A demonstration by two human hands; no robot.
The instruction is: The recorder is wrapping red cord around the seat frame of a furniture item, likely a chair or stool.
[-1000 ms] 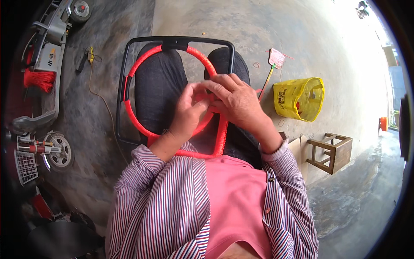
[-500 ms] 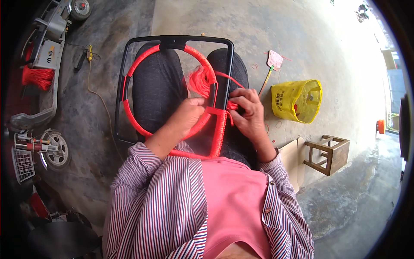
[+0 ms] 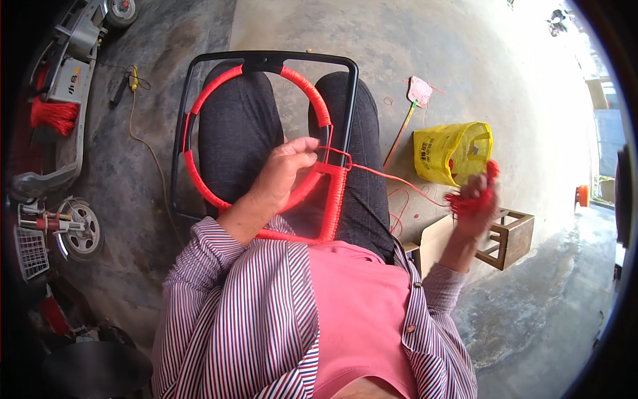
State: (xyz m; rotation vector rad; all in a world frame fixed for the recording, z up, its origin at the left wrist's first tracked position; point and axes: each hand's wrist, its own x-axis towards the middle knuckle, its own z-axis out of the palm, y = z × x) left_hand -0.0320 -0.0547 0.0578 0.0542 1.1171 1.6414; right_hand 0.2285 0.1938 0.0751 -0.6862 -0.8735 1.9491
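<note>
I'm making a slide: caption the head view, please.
Left hand at a partly red-wrapped black frame, right hand holding a bundle of red cord.

The person wears a shirt (image 3: 259, 312) with narrow stripes of white, dark blue and red, open in front. Small round buttons (image 3: 410, 328) are on one edge. Under it is a plain pink top (image 3: 362, 299) with round neck. The trousers (image 3: 236, 139) are dark grey, almost black. The left hand (image 3: 287, 169) and the right hand (image 3: 475, 206) are bare.

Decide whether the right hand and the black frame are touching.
Apart. The head view shows the right hand well to the right of the black frame, red cord spanning the gap.
</note>
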